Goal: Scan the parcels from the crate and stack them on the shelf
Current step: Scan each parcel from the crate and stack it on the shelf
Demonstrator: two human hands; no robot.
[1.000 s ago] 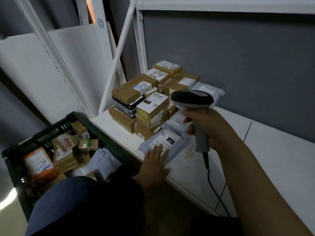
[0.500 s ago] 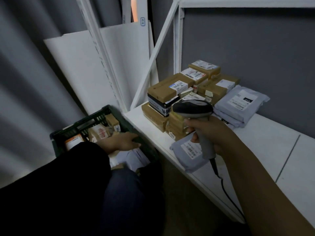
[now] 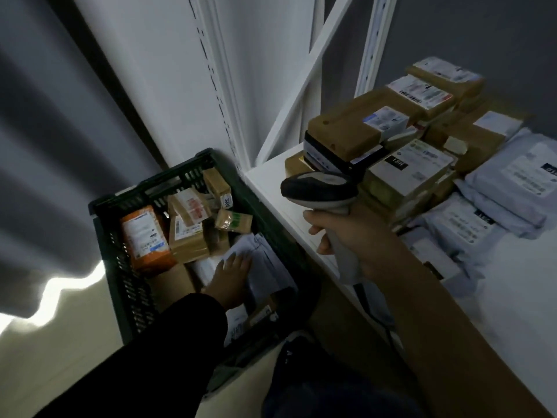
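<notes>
A dark green crate (image 3: 102,233) stands on the floor left of the white shelf (image 3: 271,188). Inside lie an orange box (image 3: 144,236), several brown cardboard parcels (image 3: 187,233) and a grey mailer bag (image 3: 265,267). My left hand (image 3: 230,276) reaches down into the crate, its fingers lying flat on the grey mailer bag. My right hand (image 3: 352,236) grips the handle of a corded barcode scanner (image 3: 319,191) above the shelf's front edge. On the shelf, brown boxes (image 3: 355,128) are stacked, with grey mailer bags (image 3: 509,188) beside them.
White shelf uprights and a diagonal brace (image 3: 304,82) rise behind the crate. A white panel (image 3: 168,55) leans against the wall at the left. The scanner cable (image 3: 376,315) hangs down past the shelf edge. A patch of bright light (image 3: 60,291) falls on the floor.
My left hand left the grey mailer on the shelf, swung over to the crate and now rests on a grey bag inside it. The view turned left; the scanner hand stayed up.
</notes>
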